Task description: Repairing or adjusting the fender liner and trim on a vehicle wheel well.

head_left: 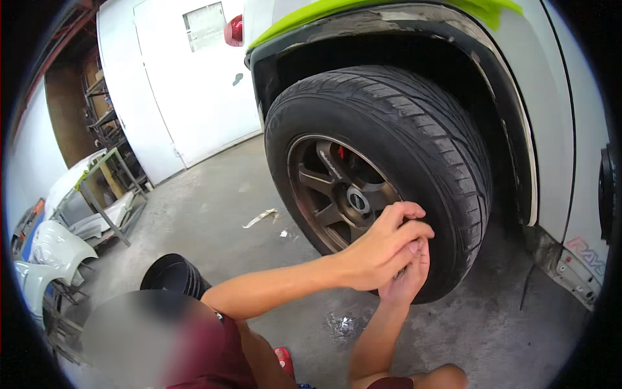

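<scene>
My left hand (379, 249) reaches in from the left, its fingers bent over the fingers of my right hand (408, 279), which rises from below. Both sets of fingers are closed and pressed together. A small dark bit shows between the palms, too hidden to name. The two hands are in front of the lower right part of a car wheel, with its black tire (444, 175) and bronze spoked rim (315, 181). Whether they touch the tire I cannot tell. Above it curves the wheel arch (414, 26), its paint worn along the edge, with bright green masking (311, 13) over it.
A black bucket (201, 280) stands on the concrete floor to the left. A crumpled pale strip (261, 218) and a shiny wet-looking patch (342, 326) are on the floor. White car panels (58, 246) and a metal rack (97, 201) stand at the far left, near a white door (188, 97).
</scene>
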`<action>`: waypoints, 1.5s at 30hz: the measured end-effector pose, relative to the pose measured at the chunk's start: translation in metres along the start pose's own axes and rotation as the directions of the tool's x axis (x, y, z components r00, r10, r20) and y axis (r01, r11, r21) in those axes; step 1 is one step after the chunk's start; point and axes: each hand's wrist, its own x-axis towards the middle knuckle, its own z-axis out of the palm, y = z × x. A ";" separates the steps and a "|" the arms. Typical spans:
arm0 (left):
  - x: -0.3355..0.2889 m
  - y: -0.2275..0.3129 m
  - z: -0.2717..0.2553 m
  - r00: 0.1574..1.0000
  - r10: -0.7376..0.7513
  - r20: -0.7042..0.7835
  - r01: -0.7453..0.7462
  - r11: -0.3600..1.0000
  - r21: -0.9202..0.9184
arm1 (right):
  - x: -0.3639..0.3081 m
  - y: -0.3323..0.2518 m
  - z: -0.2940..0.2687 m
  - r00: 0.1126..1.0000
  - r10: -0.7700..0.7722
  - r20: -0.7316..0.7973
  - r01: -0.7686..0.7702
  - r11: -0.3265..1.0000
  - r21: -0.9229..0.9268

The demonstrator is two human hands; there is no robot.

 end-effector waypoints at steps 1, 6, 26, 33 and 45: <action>-0.002 -0.001 0.003 0.999 0.044 -0.020 -0.043 0.996 0.073 | -0.004 0.006 -0.005 1.000 -0.022 -0.012 0.022 0.999 0.032; -0.024 -0.019 0.008 0.987 0.117 -0.112 -0.097 0.980 0.173 | -0.017 0.030 -0.021 0.981 0.073 0.180 -0.107 0.976 0.187; -0.065 -0.049 -0.050 0.957 0.214 -0.197 -0.133 0.924 0.359 | -0.037 0.111 -0.006 0.943 0.331 0.024 -0.332 0.940 0.077; -0.063 -0.054 -0.058 0.969 0.209 -0.133 -0.151 0.923 0.355 | -0.039 0.127 -0.019 0.914 0.401 -0.062 -0.395 0.914 0.095; -0.038 -0.053 -0.071 0.960 0.234 -0.151 -0.139 0.871 0.471 | -0.036 0.113 -0.021 0.863 0.420 -0.282 -0.430 0.902 0.030</action>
